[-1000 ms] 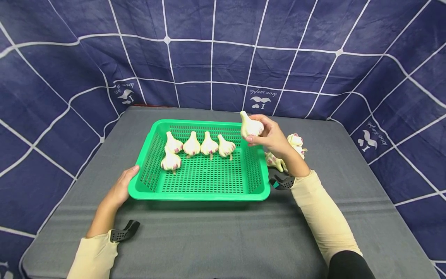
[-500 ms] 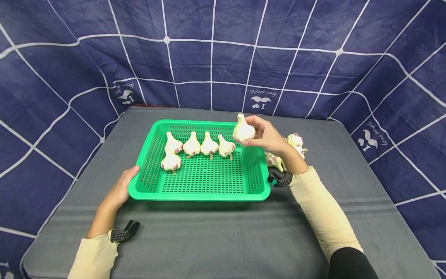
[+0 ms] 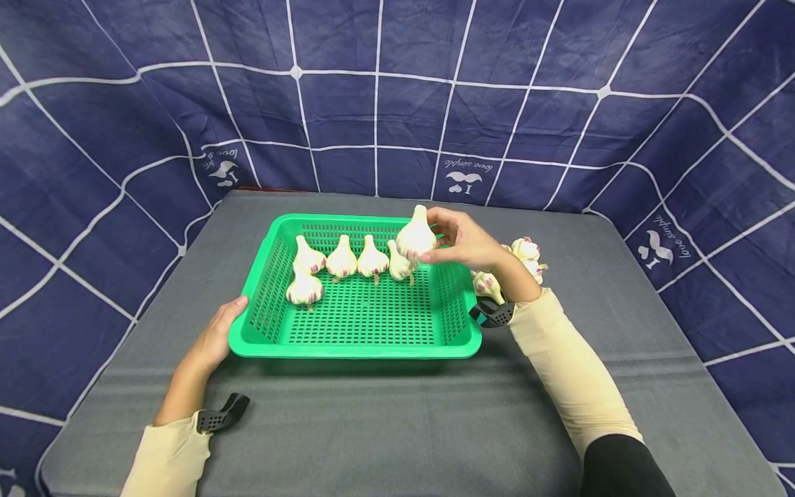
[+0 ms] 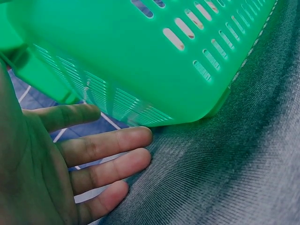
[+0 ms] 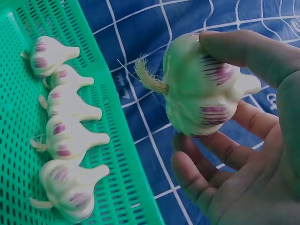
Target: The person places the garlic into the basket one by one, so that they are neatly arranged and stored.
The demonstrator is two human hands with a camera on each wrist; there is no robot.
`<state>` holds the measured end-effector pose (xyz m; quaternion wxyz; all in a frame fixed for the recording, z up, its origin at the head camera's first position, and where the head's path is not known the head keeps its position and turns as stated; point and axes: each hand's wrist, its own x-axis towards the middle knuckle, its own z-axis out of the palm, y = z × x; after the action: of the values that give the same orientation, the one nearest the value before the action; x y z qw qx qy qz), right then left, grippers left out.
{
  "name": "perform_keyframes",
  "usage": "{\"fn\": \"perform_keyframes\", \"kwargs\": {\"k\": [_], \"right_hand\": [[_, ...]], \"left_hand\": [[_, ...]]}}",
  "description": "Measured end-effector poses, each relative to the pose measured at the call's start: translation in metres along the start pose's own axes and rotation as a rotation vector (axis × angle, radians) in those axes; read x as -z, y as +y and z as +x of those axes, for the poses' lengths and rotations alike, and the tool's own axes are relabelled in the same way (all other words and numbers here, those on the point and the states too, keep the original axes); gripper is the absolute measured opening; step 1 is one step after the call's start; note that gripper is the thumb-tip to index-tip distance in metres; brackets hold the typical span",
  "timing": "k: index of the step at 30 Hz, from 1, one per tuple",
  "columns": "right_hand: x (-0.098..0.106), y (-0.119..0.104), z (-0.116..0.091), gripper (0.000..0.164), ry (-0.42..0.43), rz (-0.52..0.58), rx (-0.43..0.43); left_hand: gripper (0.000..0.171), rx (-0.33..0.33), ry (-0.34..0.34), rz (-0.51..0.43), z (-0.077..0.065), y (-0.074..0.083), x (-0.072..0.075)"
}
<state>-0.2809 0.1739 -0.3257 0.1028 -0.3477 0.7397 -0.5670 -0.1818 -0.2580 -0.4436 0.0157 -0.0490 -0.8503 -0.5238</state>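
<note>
At two o'clock from the centre of the basket [image 3: 354,351], a garlic bulb [image 3: 415,238] is up in the right hand [image 3: 464,243], its neck pointing to twelve. The fingers [image 5: 241,47] there are clamped on it, thumb on one side, the rest on the other. In the head view this bulb partly covers the last of a row [image 3: 373,259] of four, which lie in the basket side by side from ten o'clock to two, necks toward twelve. A fifth bulb [image 3: 304,288] lies at nine, just below the row's first.

Between eight and nine, the left hand [image 3: 219,333] touches the rim; its fingers [image 4: 112,145] are straight and spread apart.

Outside the basket at three o'clock, loose bulbs [image 3: 526,250] lie on the grey counter [image 3: 348,428], partly hidden by the right forearm, so their number is unclear. A blue sheet [image 3: 335,110] with white lines hangs at twelve.
</note>
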Motion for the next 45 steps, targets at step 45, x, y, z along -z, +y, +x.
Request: {"fn": "perform_keyframes", "kwargs": {"k": [45], "right_hand": [[-0.089,0.023,0.086,0.042,-0.262,-0.332,-0.236]], "left_hand": [[0.069,0.125,-0.087,0.071,-0.004,0.009,0.002]]}}
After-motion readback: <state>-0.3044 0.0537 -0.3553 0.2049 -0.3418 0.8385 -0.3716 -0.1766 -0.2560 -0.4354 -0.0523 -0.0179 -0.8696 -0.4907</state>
